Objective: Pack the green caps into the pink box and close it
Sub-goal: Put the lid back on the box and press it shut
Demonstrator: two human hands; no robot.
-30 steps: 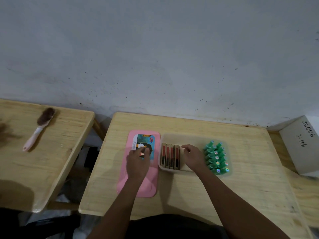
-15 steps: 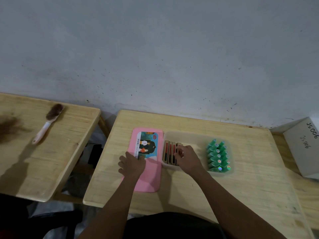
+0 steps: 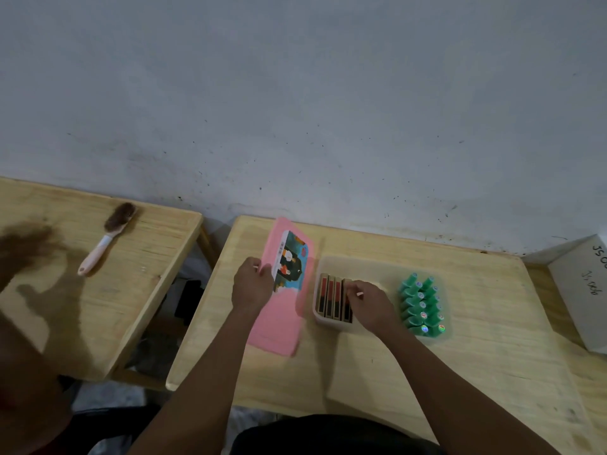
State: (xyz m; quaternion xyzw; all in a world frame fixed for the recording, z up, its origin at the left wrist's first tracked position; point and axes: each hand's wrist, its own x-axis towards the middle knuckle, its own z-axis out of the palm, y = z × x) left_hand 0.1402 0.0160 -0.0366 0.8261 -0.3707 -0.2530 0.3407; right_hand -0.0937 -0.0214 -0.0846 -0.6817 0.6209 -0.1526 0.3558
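Gripping pink box point(image 3: 279, 323) with left hand point(image 3: 251, 287), just left of tray point(image 3: 377, 267): fingers curled round the long edge away from tray, thumb on the picture side. Looks tilted up on its tray-side edge, resting on table point(image 3: 492, 356); probably to swing it open or stand it for loading. No opening visible, no caps in it.

Reaching with right hand point(image 3: 371, 303) into tray's left half, fingers bent together down onto the rightmost of 4 brown packs point(image 3: 331, 300). Pinching or only touching, cannot tell. Likely steadying or shifting packs ahead of the caps.

Green caps point(image 3: 422, 305) untouched, bunched in 2 rows at tray's right end, well apart from box. Judged at the very start: 0 packed.

Working on pale wood, tray near mid-table, bare scuffed grey wall behind. Left of tray, across a gap: 2nd table point(image 3: 147, 290) with brush point(image 3: 105, 238) and a dark blurred shape, unreadable. Right of tray: white carton point(image 3: 581, 290) with handwriting.
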